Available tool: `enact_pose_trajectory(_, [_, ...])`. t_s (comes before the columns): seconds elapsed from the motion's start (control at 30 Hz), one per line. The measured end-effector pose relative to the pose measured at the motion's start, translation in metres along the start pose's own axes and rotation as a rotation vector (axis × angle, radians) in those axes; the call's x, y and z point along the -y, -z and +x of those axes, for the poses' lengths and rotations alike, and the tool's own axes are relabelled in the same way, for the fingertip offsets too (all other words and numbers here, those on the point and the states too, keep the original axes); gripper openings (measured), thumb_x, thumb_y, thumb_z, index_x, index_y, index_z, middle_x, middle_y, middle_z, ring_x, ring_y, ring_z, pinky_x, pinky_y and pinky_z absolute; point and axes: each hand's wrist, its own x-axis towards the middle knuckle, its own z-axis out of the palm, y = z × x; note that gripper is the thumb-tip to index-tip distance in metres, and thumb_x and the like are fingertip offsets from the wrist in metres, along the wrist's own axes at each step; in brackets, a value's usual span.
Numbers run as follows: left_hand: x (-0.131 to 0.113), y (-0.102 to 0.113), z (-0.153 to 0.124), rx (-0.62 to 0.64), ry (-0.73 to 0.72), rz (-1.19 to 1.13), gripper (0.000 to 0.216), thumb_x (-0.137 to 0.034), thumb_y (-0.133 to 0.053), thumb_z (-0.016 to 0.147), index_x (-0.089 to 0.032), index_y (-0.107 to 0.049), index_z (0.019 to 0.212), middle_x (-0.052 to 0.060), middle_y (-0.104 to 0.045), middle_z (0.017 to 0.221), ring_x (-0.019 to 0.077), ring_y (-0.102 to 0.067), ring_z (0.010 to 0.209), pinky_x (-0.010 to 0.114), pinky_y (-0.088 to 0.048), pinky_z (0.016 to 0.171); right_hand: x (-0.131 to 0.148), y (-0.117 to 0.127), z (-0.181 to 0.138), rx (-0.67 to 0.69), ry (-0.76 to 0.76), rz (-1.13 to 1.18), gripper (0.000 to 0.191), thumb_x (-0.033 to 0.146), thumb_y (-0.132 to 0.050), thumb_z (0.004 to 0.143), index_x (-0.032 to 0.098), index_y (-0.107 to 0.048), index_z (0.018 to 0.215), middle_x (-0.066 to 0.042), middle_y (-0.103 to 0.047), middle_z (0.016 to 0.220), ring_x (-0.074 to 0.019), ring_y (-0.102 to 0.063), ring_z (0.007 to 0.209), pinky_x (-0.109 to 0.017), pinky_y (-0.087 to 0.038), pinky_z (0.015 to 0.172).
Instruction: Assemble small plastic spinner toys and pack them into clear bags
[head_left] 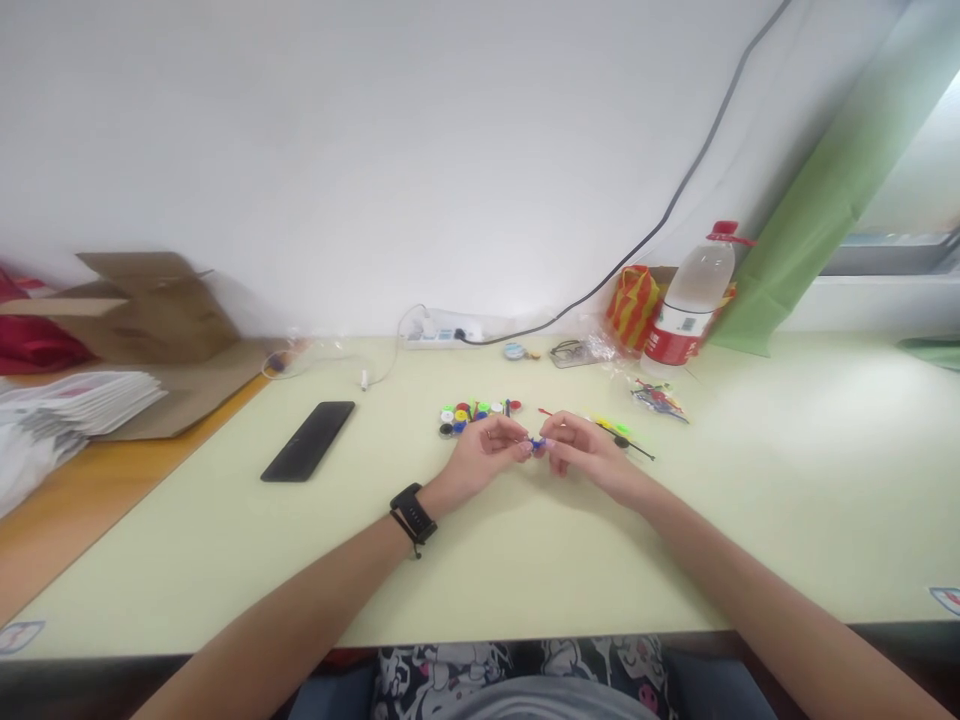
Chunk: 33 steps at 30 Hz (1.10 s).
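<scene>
Bare forearms show, a black wristwatch on the left, cartoon-print trousers below.

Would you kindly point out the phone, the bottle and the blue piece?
phone (308, 441): head view, middle of screen.
bottle (697, 280): head view, clear body.
blue piece (537, 443): head view, its visible middle.

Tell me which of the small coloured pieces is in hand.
The blue piece, pinched between the left hand and right hand. The other pieces lie clustered on the table just beyond the left hand.
</scene>
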Motion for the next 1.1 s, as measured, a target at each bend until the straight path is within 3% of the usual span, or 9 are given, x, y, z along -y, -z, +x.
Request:
enact_pose_trajectory(0.13, [-0.002, -0.001, 0.0, -0.019, -0.005, -0.012, 0.031, -0.033, -0.087, 0.078, -0.015, -0.068, 0.094, 0.006, -0.071, 0.093, 0.0179, -0.072, 0.084, 0.033, -0.059, 0.082, -0.004, 0.002, 0.0, 0.001, -0.003, 0.006, 0.035, 0.052, -0.073, 0.089, 0.024, -0.059, 0.106, -0.003, -0.07, 0.086, -0.0159, -0.06, 0.068, -0.032, -0.05, 0.066])
enact_pose_trajectory(0.3, [-0.003, -0.001, 0.001, -0.043, -0.017, -0.008, 0.031, -0.034, -0.087, 0.078, -0.014, -0.069, 0.094, 0.005, -0.071, 0.093, 0.0172, -0.071, 0.083, 0.033, -0.059, 0.082, -0.01, 0.004, 0.0, -0.07, 0.024, 0.028, 0.051, 0.046, -0.074, 0.088, 0.03, -0.055, 0.132, -0.002, -0.071, 0.1, -0.015, -0.063, 0.07, -0.032, -0.052, 0.067])
enact_pose_trajectory(0.33, [-0.003, -0.001, 0.001, -0.047, -0.021, -0.005, 0.031, -0.034, -0.087, 0.078, -0.014, -0.069, 0.093, 0.006, -0.071, 0.093, 0.0172, -0.071, 0.083, 0.033, -0.059, 0.082, -0.01, 0.005, 0.0, -0.073, 0.027, 0.026, 0.044, 0.046, -0.073, 0.089, 0.028, -0.06, 0.127, -0.002, -0.071, 0.1, -0.0144, -0.062, 0.068, -0.032, -0.051, 0.066])
enact_pose_trajectory(0.4, [-0.002, -0.001, 0.001, -0.057, -0.027, -0.007, 0.031, -0.033, -0.087, 0.077, -0.014, -0.069, 0.092, 0.006, -0.071, 0.094, 0.0173, -0.07, 0.085, 0.033, -0.059, 0.082, -0.011, 0.007, 0.0, -0.037, 0.013, 0.001, 0.029, 0.049, -0.066, 0.094, 0.021, -0.071, 0.091, -0.003, -0.071, 0.082, -0.0131, -0.058, 0.059, -0.031, -0.047, 0.062])
enact_pose_trajectory(0.47, [-0.002, -0.001, 0.001, -0.068, -0.031, -0.014, 0.031, -0.033, -0.088, 0.077, -0.014, -0.069, 0.091, 0.006, -0.071, 0.094, 0.0173, -0.07, 0.085, 0.033, -0.059, 0.082, -0.011, 0.009, 0.0, 0.007, -0.004, -0.02, 0.057, 0.051, -0.057, 0.098, 0.019, -0.055, 0.051, -0.002, -0.059, 0.054, -0.0116, -0.049, 0.048, -0.031, -0.04, 0.056])
enact_pose_trajectory(0.53, [-0.002, -0.001, 0.002, -0.074, -0.025, -0.013, 0.031, -0.034, -0.088, 0.076, -0.014, -0.068, 0.09, 0.006, -0.071, 0.093, 0.0167, -0.07, 0.084, 0.033, -0.059, 0.082, -0.009, 0.011, 0.001, -0.007, -0.002, -0.019, 0.068, 0.052, -0.055, 0.099, 0.021, -0.038, 0.041, 0.0, -0.047, 0.042, -0.011, -0.042, 0.044, -0.031, -0.035, 0.053])
enact_pose_trajectory(0.77, [0.0, 0.0, 0.0, -0.041, -0.014, 0.015, 0.032, -0.034, -0.087, 0.078, -0.014, -0.067, 0.093, 0.006, -0.07, 0.095, 0.016, -0.07, 0.083, 0.032, -0.058, 0.081, -0.004, 0.005, 0.002, -0.065, 0.021, 0.013, 0.037, 0.051, -0.075, 0.087, 0.021, -0.058, 0.076, -0.001, -0.066, 0.073, -0.0124, -0.053, 0.057, -0.029, -0.044, 0.058])
enact_pose_trajectory(0.9, [0.002, 0.001, -0.001, 0.003, 0.003, 0.049, 0.03, -0.034, -0.085, 0.08, -0.015, -0.067, 0.095, 0.005, -0.07, 0.094, 0.0158, -0.07, 0.084, 0.031, -0.058, 0.082, -0.005, 0.003, 0.002, -0.037, 0.031, 0.021, 0.035, 0.046, -0.083, 0.08, 0.021, -0.059, 0.085, 0.0, -0.066, 0.079, -0.0121, -0.055, 0.063, -0.028, -0.046, 0.059])
enact_pose_trajectory(1.1, [0.002, 0.0, -0.001, 0.015, 0.013, 0.038, 0.03, -0.034, -0.085, 0.08, -0.014, -0.068, 0.095, 0.005, -0.07, 0.091, 0.016, -0.07, 0.083, 0.032, -0.058, 0.083, -0.007, 0.003, 0.003, -0.007, 0.039, 0.003, 0.031, 0.044, -0.081, 0.082, 0.021, -0.061, 0.09, 0.0, -0.066, 0.078, -0.0131, -0.056, 0.064, -0.029, -0.049, 0.06])
